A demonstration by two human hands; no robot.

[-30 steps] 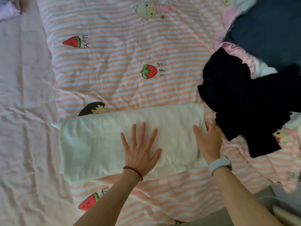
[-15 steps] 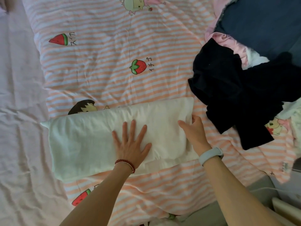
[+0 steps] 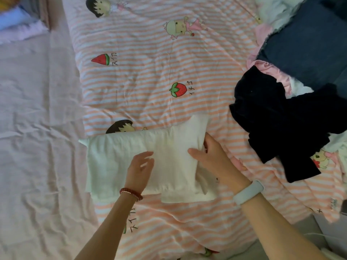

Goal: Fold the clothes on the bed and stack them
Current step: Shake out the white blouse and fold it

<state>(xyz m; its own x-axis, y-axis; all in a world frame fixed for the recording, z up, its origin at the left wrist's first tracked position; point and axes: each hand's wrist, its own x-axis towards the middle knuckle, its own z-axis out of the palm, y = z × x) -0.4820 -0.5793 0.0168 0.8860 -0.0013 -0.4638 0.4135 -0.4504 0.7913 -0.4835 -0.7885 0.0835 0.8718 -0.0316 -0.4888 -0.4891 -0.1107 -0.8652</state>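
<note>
White garment (image 3: pixel 131 160) lay as a long folded strip across the near part of the striped quilt (image 3: pixel 150 76), left end reaching the quilt's edge by the pink sheet (image 3: pixel 33 128). Right hand (image 3: pixel 212 160) had its grip closed on the strip's right end: thumb on top, fingers tucked under the cloth, that end lifted and bent over toward the left. Left hand (image 3: pixel 139 169) sat on the middle of the strip, fingers loosely curled, holding nothing; whether it pressed or merely touched, couldn't tell.

Handling, my read: thin, soft, light cloth, no stiffness at all. It would sag and crease wherever unsupported, and the layers could slip apart if lifted by one corner. Best hold was the full width of the end edge, pinching all layers together, with the other hand pinning the fold line flat. Low risk of damage; main risk was a skewed fold or the underlayer (image 3: pixel 187 197) near the body poking out further.

Unfolded pile sat at right: dark garment (image 3: pixel 277 124) on top, blue cloth (image 3: pixel 308 44) behind it, pink bits (image 3: pixel 266 68) between. No finished stack visible, so task looked early.
</note>
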